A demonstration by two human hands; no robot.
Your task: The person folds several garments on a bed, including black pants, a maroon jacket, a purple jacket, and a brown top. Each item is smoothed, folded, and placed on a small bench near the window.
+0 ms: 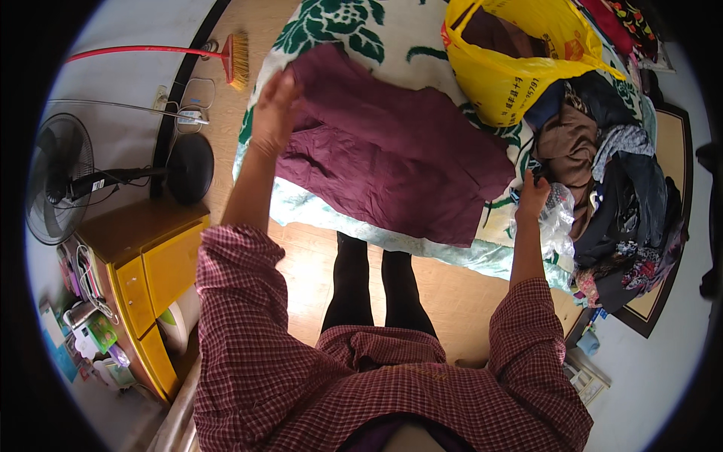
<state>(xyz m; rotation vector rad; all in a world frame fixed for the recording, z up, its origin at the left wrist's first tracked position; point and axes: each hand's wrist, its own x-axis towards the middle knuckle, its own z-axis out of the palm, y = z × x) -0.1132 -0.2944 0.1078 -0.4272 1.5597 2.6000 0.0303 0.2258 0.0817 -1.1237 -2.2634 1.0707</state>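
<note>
A plum-coloured garment lies spread and wrinkled across the near part of the bed. Over its left edge, slightly blurred, is my left hand, its fingers stretched out and nothing seen in them. My right hand is closed to the right of the garment, at the edge of a clothes pile. Something small and dark shows at its fingers, but I cannot make out what it is. A clear plastic bag lies crumpled right beside that hand.
Beyond the garment, a yellow plastic bag with dark cloth inside stands on the green-and-white blanket. Mixed clothes heap up along the bed's right side. At left are a fan, a wooden cabinet and a red-handled broom.
</note>
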